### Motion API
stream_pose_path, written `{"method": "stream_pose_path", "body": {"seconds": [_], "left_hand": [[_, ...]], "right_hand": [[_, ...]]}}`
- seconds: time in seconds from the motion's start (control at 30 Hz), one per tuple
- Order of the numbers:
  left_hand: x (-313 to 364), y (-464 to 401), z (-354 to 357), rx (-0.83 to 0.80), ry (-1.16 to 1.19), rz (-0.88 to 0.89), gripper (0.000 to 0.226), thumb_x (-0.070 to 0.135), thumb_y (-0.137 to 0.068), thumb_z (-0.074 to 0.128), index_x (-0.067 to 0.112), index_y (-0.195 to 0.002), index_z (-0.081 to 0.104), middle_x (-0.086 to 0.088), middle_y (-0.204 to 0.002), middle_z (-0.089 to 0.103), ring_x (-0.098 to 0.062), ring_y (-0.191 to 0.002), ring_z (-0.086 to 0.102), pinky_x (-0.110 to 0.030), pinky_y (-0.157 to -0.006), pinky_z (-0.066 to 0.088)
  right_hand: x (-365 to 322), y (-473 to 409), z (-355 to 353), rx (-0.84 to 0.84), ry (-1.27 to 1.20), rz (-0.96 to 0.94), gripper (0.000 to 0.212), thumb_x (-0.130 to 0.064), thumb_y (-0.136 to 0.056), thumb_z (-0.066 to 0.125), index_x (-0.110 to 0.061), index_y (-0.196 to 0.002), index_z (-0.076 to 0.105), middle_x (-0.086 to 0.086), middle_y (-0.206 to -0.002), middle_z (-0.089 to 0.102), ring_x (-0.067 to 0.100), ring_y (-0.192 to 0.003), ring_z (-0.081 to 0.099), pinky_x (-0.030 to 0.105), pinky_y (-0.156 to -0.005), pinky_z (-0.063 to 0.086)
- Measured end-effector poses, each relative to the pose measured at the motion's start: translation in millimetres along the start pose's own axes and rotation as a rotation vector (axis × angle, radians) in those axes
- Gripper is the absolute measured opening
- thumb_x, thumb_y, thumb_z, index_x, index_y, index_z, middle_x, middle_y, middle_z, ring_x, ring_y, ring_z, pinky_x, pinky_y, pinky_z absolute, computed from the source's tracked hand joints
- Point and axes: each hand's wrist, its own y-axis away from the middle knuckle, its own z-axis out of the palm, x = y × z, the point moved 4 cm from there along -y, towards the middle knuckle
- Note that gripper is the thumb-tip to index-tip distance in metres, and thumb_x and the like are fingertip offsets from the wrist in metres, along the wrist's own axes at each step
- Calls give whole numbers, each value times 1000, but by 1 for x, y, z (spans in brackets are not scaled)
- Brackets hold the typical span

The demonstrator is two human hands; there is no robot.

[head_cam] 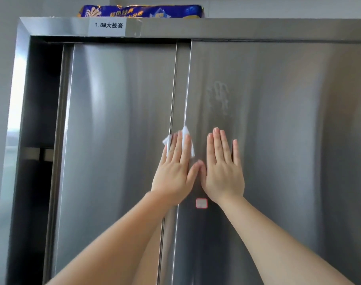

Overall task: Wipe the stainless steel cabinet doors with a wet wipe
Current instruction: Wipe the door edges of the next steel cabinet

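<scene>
Left fingers [178, 148]: straight and close together, pressing a white wipe [186, 140] flat against the steel where the two doors overlap.
Right fingers [220, 145]: straight, slightly spread, flat on the right door [288, 140], holding nothing.
Left hand [175, 171]: palm to the metal, thumb tip just beside the right hand's thumb.
Right hand [224, 171]: palm on the door, just right of the wipe.
Wipe: folded, its corners showing above and beside the left fingers.
Smudge [218, 95]: a pale hand-shaped mark on the right door, above the right hand.
Sticker [201, 203]: small, red-edged square below the hands.
Left door [118, 140]: slid rightward, leaving a dark gap [41, 120] at the cabinet's left side; contents cannot be made out.
Label [108, 25]: white strip on the top frame.
Pack [140, 11]: blue and gold, lying on the cabinet top.
</scene>
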Motion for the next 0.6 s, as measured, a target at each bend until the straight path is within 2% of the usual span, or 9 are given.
{"method": "stream_pose_path", "body": {"seconds": [0.13, 0.3, 0.4, 0.6], "left_hand": [[1, 71, 32, -74, -31, -49, 72, 52, -99, 14, 21, -151, -25, -1, -163, -16, -16, -149, -22, -42, -124, 1], [0, -4, -5, -31, -32, -30, 75, 57, -95, 4, 17, -154, -17, -3, -164, -16, -15, -148, -23, -37, -123, -3], [0, -44, -21, -10, -23, -47, 74, 58, -92, 1, 21, -153, -20, -2, -164, -16, -14, -148, -23, -36, -123, -5], [3, 22, 11, -9, -44, -41, 69, 55, -97, 7, 22, -150, -22, -2, -163, -15, -14, -148, -22, -36, -123, -3]], "right_hand": [[0, 0, -1, -26, 14, 1, 65, -40, -103, 26, -3, -155, 11, 13, -163, 6, 24, -152, 2, 50, -122, 9], [0, -1, 1, 11, 2, 4, 65, -40, -103, 29, -3, -155, 14, 14, -163, 10, 25, -152, 5, 49, -122, 8], [-1, 0, 0, 65, -18, 6, 63, -41, -105, 25, -2, -154, 21, 15, -161, 18, 25, -151, 11, 50, -122, 13], [0, -1, 2, 25, -12, -12, 64, -38, -102, 26, -3, -155, 13, 14, -163, 9, 25, -152, 5, 50, -122, 9]]}}
